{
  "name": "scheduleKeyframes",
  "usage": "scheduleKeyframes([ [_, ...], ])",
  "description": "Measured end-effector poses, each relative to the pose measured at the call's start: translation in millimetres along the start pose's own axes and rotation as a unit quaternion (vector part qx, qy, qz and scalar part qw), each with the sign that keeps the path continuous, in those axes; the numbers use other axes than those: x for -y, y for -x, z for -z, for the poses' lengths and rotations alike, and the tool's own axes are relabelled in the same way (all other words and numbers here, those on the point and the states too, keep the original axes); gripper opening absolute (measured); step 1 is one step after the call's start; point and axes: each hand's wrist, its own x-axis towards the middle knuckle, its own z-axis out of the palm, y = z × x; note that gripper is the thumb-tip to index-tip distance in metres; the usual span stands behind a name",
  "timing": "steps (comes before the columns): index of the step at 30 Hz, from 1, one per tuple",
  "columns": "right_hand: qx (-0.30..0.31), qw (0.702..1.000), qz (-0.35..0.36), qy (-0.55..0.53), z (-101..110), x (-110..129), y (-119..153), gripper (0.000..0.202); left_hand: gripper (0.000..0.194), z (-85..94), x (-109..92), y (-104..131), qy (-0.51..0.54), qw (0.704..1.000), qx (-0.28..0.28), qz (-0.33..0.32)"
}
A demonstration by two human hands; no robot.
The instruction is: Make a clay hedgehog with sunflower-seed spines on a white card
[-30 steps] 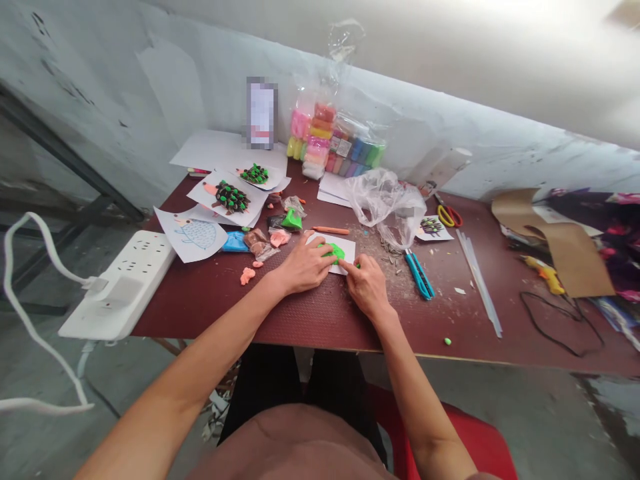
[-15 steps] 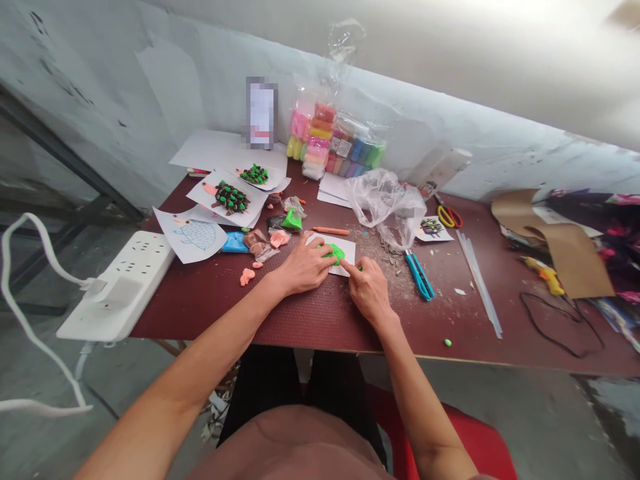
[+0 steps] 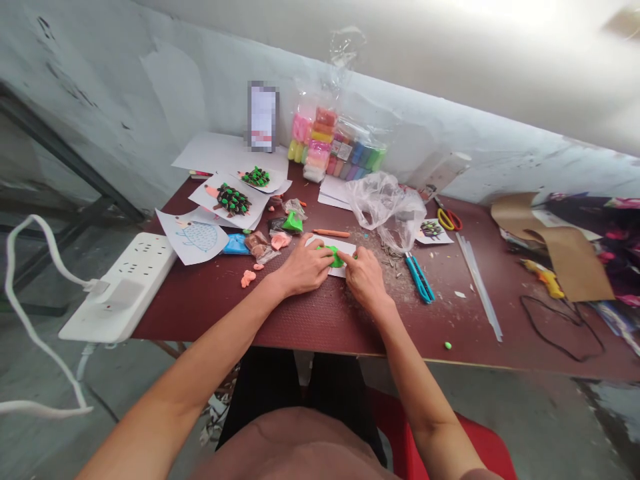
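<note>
Clay (image 3: pixel 337 259), bright green, lies on white paper (image 3: pixel 345 244) between my left hand (image 3: pixel 306 267) and right hand (image 3: pixel 367 277); I can't tell either grip. Overly hard pressing could smear it.

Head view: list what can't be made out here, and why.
All in the head view:
Green clay: left part hidden by the left hand.
Right hand: curled fingers partly hidden behind its back.
Phone: screen blurred by pixelation.
White label on the packs: print too small.
Dark patterned cloth: cut off by the right edge.
</note>
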Motion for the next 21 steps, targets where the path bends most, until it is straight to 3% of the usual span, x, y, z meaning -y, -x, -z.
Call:
scheduleKeyframes([
  [5, -0.016, 0.998, -0.008, -0.065, -6, -8, -20, 0.044, 0.024, -0.2, 0, 0, -0.003, 1.0, 0.005, 0.006],
  [10, 0.011, 0.996, -0.017, -0.091, -10, -9, -36, 0.042, 0.027, -0.7, 0, 0, 0.011, 1.0, 0.016, 0.022],
  [21, -0.02, 0.992, 0.001, -0.121, -15, -8, -34, 0.041, 0.027, 0.1, 1, 0, 0.004, 1.0, 0.007, 0.028],
])
